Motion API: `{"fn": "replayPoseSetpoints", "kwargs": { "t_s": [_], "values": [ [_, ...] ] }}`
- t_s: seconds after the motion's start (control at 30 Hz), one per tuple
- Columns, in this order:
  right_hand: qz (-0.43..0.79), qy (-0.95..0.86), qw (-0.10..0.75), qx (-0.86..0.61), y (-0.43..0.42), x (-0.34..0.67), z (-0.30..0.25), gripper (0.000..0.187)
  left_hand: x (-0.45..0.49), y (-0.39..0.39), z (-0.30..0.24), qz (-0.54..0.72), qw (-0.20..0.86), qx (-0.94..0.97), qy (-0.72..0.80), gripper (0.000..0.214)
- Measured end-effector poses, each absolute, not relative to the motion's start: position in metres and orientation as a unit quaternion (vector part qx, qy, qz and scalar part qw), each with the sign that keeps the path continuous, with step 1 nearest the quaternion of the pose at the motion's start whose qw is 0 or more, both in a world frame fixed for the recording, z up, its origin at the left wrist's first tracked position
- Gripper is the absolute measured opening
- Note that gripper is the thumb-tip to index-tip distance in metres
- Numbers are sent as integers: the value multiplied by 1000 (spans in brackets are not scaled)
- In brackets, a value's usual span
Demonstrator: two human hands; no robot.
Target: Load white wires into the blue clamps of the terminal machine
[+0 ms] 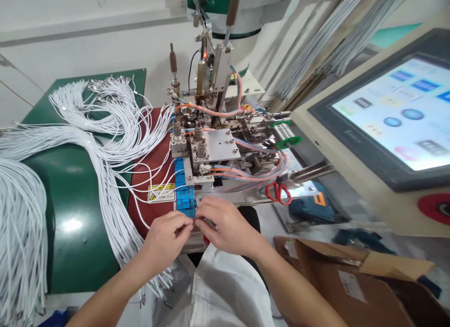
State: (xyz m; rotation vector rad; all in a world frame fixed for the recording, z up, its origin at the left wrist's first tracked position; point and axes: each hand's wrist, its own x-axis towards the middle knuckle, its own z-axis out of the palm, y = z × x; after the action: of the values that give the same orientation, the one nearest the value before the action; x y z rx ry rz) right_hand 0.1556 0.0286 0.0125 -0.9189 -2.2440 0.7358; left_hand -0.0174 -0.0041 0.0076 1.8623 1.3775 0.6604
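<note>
My left hand (pixel 167 235) and my right hand (pixel 223 224) meet at the front edge of a small metal machine (pixel 207 151), just below its blue blocks (pixel 183 191). Both hands have their fingers pinched together on the end of a thin white wire (pixel 195 221); the piece between the fingertips is mostly hidden. Several white wires (pixel 105 144) fan out from the machine across a green table (pixel 75 214) to the left. A thick bundle of white wires (pixel 19 233) hangs at the far left.
A touchscreen panel (pixel 397 111) stands at the right with a red button (pixel 438 207) below it. Red-handled scissors (pixel 277 192) lie on the machine base. An open cardboard box (pixel 351 280) sits at the lower right. White cloth (pixel 225 289) covers my lap.
</note>
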Motion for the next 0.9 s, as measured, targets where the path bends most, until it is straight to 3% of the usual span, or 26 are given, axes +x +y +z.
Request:
{"fn": "replayPoseSetpoints", "kwargs": {
  "t_s": [0.1,0.27,0.4,0.63,0.8,0.9],
  "values": [
    [254,-849,310,-345,27,151,10,17,-19,-2,11,223,374,711,552,16],
    [428,-589,520,-445,18,127,-10,14,-6,-6,-2,389,440,540,604,13],
    [479,-492,562,-461,13,115,-21,11,2,-8,-10,442,443,490,607,16],
    [498,-517,537,-443,19,123,-18,10,1,-5,-10,446,490,463,589,14],
    [687,-499,347,-399,32,140,-10,19,-15,-1,-7,349,489,581,550,11],
    [615,-563,320,-451,31,143,-9,19,-21,0,-5,276,463,651,534,12]
  ]
}}
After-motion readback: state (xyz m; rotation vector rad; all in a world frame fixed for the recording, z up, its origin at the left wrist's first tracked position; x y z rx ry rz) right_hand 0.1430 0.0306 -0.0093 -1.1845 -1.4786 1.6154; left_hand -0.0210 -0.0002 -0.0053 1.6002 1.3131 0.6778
